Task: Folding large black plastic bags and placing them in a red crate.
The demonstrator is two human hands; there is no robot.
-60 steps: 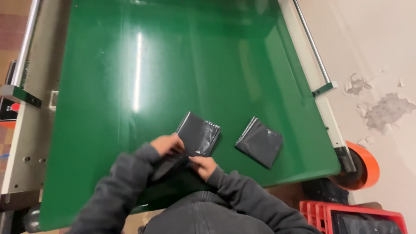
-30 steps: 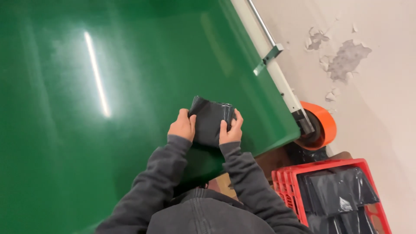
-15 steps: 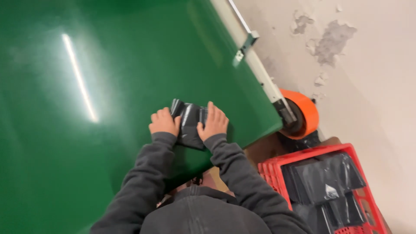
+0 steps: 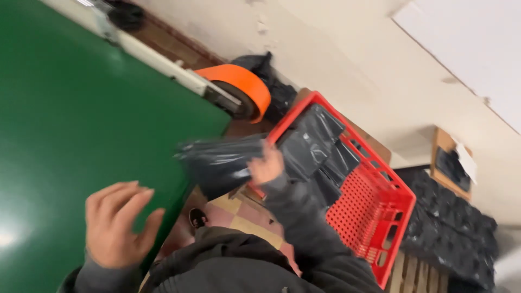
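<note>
Swung off the green belt [image 4: 81, 125], right hand [image 4: 265, 165] grips black bag [image 4: 220, 163] beside red crate [image 4: 374, 206]; left hand [image 4: 116, 225] open, empty over belt.

Lighting is even, moderately bright indoor light with soft shadows; a faint pale glare sits on the green belt [image 4: 70, 125] at the lower left edge. Heavy motion blur smears the whole frame, worst on the black bag [image 4: 217, 160] and right hand [image 4: 266, 165]. The view is tilted, and no detail is crisp anywhere.
</note>
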